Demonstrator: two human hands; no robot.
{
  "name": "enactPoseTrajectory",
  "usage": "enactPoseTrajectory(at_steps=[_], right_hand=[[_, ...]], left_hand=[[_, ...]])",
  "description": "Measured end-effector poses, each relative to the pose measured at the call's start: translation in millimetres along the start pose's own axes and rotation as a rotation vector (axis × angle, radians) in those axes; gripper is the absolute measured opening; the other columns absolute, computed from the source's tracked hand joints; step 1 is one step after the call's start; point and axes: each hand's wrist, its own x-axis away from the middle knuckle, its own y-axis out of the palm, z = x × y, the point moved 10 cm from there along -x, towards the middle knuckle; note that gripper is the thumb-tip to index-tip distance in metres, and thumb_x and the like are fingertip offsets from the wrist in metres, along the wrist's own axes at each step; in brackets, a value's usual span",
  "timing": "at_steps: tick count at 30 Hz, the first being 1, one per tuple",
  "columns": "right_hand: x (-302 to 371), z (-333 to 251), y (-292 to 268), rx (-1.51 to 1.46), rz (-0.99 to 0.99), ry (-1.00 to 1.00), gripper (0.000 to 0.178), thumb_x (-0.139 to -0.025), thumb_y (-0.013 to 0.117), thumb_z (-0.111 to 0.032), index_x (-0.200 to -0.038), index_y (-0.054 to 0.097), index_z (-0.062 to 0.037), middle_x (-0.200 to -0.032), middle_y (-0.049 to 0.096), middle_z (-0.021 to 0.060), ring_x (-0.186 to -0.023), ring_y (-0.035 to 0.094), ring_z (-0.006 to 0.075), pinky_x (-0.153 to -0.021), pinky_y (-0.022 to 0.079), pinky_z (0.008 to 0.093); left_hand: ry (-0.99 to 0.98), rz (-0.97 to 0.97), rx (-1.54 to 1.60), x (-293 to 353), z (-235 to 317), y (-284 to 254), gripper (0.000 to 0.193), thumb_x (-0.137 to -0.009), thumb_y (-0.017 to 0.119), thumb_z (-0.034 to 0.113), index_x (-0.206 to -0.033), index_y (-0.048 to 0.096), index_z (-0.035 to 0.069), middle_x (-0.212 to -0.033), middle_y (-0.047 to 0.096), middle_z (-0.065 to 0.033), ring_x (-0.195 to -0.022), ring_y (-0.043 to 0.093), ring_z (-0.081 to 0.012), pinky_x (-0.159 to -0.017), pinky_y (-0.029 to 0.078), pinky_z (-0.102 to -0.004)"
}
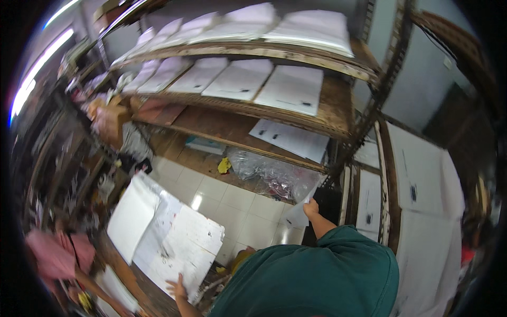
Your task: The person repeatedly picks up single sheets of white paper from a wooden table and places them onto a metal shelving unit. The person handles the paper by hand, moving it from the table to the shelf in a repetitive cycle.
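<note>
My right hand [311, 207] grips the edge of a thin white sheet [297, 215], which hangs down beside the shelf's right end. My left hand [178, 288], fingers spread, is at the near edge of a stained white board [182, 238] on the worktable. Whether its fingertips touch the board I cannot tell. At the board's far left lies a stack of blank white sheets [132, 214], overlapping it.
Ahead, a shelving rack [253, 105] bears several stacks of white sheets [290, 87]. Clear plastic bags [264, 169] lie beneath it. More printed sheets [422, 174] stand at right. A person in a pink shirt [58, 253] works at the lower left, one arm reaching toward the table.
</note>
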Motion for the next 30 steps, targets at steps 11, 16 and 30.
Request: enactPoseTrajectory(at_steps=[11,16,30], right_hand=[[20,26,-28,-0.005,0.042,0.01,0.039,-0.069,0.055,-0.014,-0.107,0.059,-0.0079,-0.105,0.06,0.019,-0.1,0.056,0.0356,-0.085,0.045,0.0419],[26,40,-35,-0.063,0.098,0.025,0.026,-0.068,0.056,-0.007,-0.093,0.061,-0.0096,-0.093,0.063,0.016,-0.092,0.059,0.0334,-0.078,0.047,0.0406],[40,22,-24,0.063,0.064,-0.052,0.028,-0.068,0.056,-0.007,-0.095,0.061,-0.0116,-0.098,0.062,0.0123,-0.096,0.057,0.0314,-0.081,0.047,0.04]], left_hand=[[-0.026,-0.085,0.065,11,6,7,0.111,-0.067,0.049,0.076,-0.14,-0.016,0.022,-0.143,-0.025,-0.0159,-0.131,-0.021,-0.0402,-0.104,-0.004,-0.055],[-0.029,-0.143,0.023,14,11,11,0.108,-0.068,0.043,0.078,-0.14,-0.015,0.024,-0.144,-0.025,-0.015,-0.132,-0.019,-0.0386,-0.105,-0.003,-0.0543],[-0.061,-0.056,0.031,14,6,9,0.111,-0.067,0.046,0.078,-0.139,-0.018,0.023,-0.144,-0.024,-0.0146,-0.134,-0.015,-0.0368,-0.106,0.001,-0.0528]])
